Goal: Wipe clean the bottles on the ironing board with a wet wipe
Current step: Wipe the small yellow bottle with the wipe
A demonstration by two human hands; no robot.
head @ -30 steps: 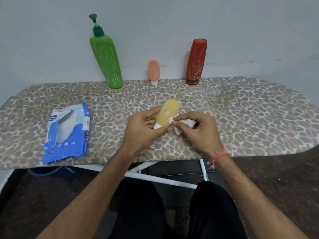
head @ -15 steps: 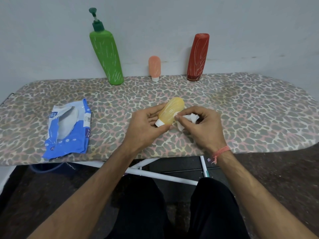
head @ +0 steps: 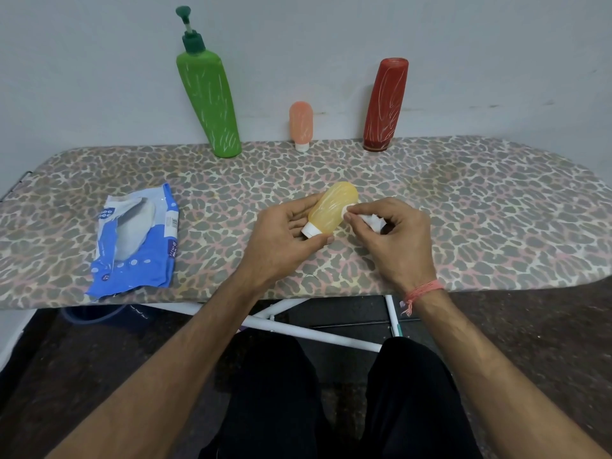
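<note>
Against a plain grey wall, a leopard-print ironing board on white metal legs stretches across your view as you sit before it in black trousers. Your left hand grips the small yellow squeeze bottle with a white cap, fingers curled behind its body and the thumb lying under the cap end, holding it tilted above the board with the cap towards you. Your right hand pinches a crumpled white wet wipe between thumb and curled fingers and presses a fold of it against the bottle's right side near the rounded end. A pink thread bracelet circles your right wrist.

Along the far edge of the board, three more bottles lean on the wall: a tall green pump bottle with a dark green dispenser at left, a small peach squeeze bottle on its white cap in the middle, and a dark red bottle standing upside down at right. All carry pale scribbled streaks. An opened blue-and-white wet-wipe packet lies flat on the board, well to the left of your hands.
</note>
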